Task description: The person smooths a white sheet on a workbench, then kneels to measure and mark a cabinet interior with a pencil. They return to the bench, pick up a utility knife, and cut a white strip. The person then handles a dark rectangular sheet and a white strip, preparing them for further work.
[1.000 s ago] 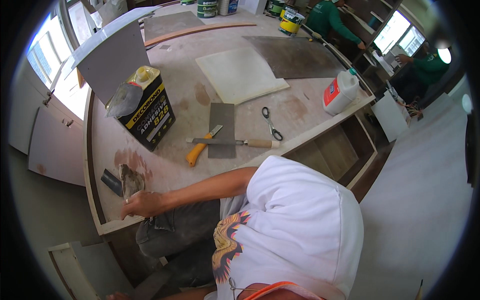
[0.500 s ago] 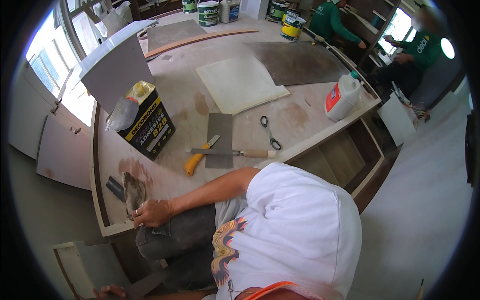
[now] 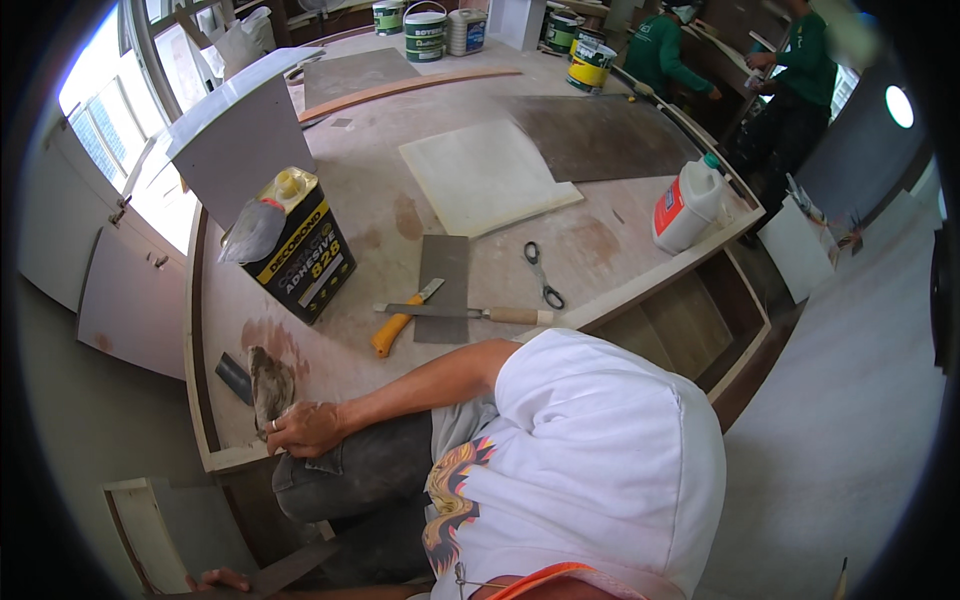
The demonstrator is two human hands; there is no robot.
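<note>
My right hand (image 3: 305, 428), wearing a ring, rests by the table's near left corner with its fingers curled closed at the lower end of a crusted, greyish rag-like thing (image 3: 270, 385). What those fingers hold is hidden. A short dark strip (image 3: 233, 378) lies beside it. At the lower left edge, partly cut off, my left hand (image 3: 220, 580) has its fingers round a long, flat dark-grey strip (image 3: 295, 568). Farther right, a yellow-handled cutter (image 3: 393, 332) and a wooden-handled file (image 3: 515, 316) lie across a grey sheet piece (image 3: 443, 268). Scissors (image 3: 540, 272) lie beside them.
A black-and-yellow adhesive can (image 3: 300, 255) stands left on the table, a white jug (image 3: 687, 205) right. Behind are a pale board (image 3: 485, 175), a dark sheet (image 3: 610, 135) and paint tins (image 3: 424, 35). An open compartment (image 3: 665, 325) borders the table. Two people work beyond.
The view has shifted slightly, so the table things sit a little lower. The co-worker at far right has moved left and stands more upright. My hands keep their places.
</note>
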